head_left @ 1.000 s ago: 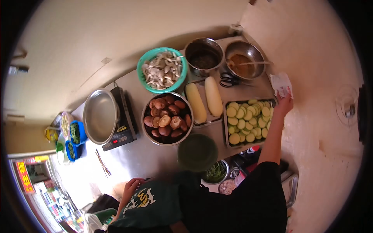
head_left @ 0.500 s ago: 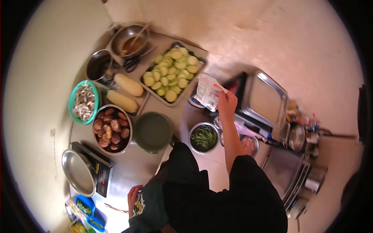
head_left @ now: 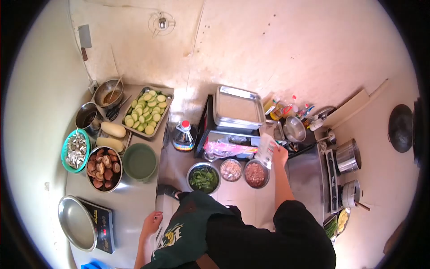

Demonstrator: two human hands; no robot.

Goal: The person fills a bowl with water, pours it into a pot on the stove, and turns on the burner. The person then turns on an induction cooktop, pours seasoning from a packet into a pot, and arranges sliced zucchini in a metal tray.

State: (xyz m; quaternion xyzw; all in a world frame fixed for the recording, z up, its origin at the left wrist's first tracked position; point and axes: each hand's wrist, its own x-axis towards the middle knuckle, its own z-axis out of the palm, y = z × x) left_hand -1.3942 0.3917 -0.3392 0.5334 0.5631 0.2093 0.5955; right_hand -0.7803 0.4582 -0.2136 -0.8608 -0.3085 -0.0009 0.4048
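Observation:
My right hand (head_left: 281, 154) is closed on the edge of a white plastic packet (head_left: 266, 151) with printed text, which hangs over the right side. Just below the packet stands a bowl of minced meat (head_left: 255, 174). Beside that are a bowl of pale chopped meat (head_left: 231, 170) and a bowl of green leaves (head_left: 204, 178). My left hand (head_left: 153, 220) hangs near the left counter's edge, its fingers loosely bent and holding nothing I can see.
On the left counter (head_left: 134, 208) are a tray of sliced zucchini (head_left: 145, 112), a bowl of mushrooms (head_left: 104, 168), a green basin (head_left: 139, 162) and a metal pan on a scale (head_left: 105, 231). A red-capped jug (head_left: 183, 136) stands by a rack with metal trays (head_left: 239, 107). Pots (head_left: 348, 157) are at right.
My view has turned to the right. The packet, still in my right hand, has gone from near the zucchini tray to beside the minced meat bowl. My left hand shows more fully.

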